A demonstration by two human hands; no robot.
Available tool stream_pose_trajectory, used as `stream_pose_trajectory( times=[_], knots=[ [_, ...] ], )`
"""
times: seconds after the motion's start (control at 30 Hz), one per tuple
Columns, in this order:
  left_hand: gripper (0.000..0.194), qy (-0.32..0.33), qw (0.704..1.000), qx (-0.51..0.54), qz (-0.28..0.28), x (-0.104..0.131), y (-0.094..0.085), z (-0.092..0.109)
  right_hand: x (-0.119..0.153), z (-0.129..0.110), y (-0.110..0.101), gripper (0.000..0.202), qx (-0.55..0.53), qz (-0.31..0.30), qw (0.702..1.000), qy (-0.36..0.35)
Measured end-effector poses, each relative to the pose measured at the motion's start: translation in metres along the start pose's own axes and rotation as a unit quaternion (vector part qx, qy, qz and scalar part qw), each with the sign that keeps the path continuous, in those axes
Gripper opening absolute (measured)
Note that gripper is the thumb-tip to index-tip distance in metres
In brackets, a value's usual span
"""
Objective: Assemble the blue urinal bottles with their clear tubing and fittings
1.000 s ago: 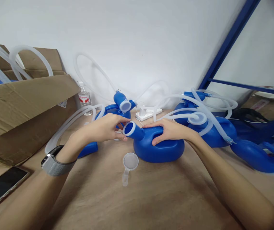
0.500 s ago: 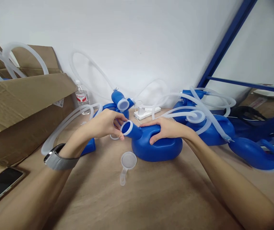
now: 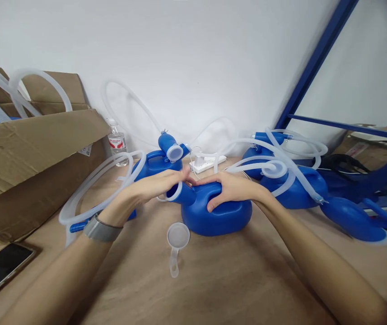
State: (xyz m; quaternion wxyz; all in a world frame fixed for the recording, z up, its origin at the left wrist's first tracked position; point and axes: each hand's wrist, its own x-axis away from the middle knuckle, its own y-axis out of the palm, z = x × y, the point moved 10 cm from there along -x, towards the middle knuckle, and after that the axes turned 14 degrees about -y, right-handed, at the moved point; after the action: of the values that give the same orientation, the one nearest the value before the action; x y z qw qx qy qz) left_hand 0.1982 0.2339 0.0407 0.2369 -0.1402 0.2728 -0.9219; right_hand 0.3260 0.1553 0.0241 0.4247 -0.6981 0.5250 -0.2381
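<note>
A blue plastic urinal bottle (image 3: 216, 219) sits on the brown tabletop, its wide neck tilted toward the left. Its mouth has a white ring (image 3: 174, 191). My right hand (image 3: 232, 187) grips the bottle from above, thumb in the handle hollow and fingers over the top. Stretched out behind the neck, my left hand (image 3: 162, 183) touches the bottle near my right fingertips; the neck partly hides its fingers. A translucent white cap with a strap (image 3: 178, 236) lies on the table in front of the bottle.
More blue bottles with clear hoses stand behind (image 3: 156, 164) and at right (image 3: 295, 187). At left are a cardboard box (image 3: 44, 149), a phone (image 3: 2, 271) and a water bottle (image 3: 117, 143). A white power strip (image 3: 210, 163) lies by the wall.
My left hand has moved from the mouth's rim to behind the neck, fingers straightened. The bottle's mouth now faces further left. My right hand keeps its grip. The whole view has shifted slightly.
</note>
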Motion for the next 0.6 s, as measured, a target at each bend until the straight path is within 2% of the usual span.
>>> stream_pose_trajectory(
  times=[0.07, 0.13, 0.23, 0.5, 0.6],
  knots=[
    [0.087, -0.059, 0.995, 0.073, 0.034, -0.009, 0.008, -0.013, -0.002, -0.001, 0.001, 0.074, -0.006, 0.005, 1.000, -0.007],
    [0.090, -0.089, 0.985, 0.118, 0.085, -0.016, 0.011, -0.025, -0.003, -0.001, 0.003, 0.075, -0.009, 0.003, 1.000, -0.011],
    [0.079, -0.088, 0.973, 0.166, 0.137, -0.020, 0.010, -0.033, -0.002, 0.001, 0.004, 0.077, -0.008, 0.000, 1.000, 0.000],
    [0.049, -0.029, 0.969, 0.188, 0.161, -0.016, 0.006, -0.026, -0.003, -0.004, 0.003, 0.076, -0.023, 0.004, 1.000, -0.018],
    [0.048, -0.017, 0.969, 0.182, 0.165, -0.015, 0.007, -0.023, -0.003, -0.003, 0.003, 0.078, -0.021, 0.002, 1.000, -0.008]
  ],
)
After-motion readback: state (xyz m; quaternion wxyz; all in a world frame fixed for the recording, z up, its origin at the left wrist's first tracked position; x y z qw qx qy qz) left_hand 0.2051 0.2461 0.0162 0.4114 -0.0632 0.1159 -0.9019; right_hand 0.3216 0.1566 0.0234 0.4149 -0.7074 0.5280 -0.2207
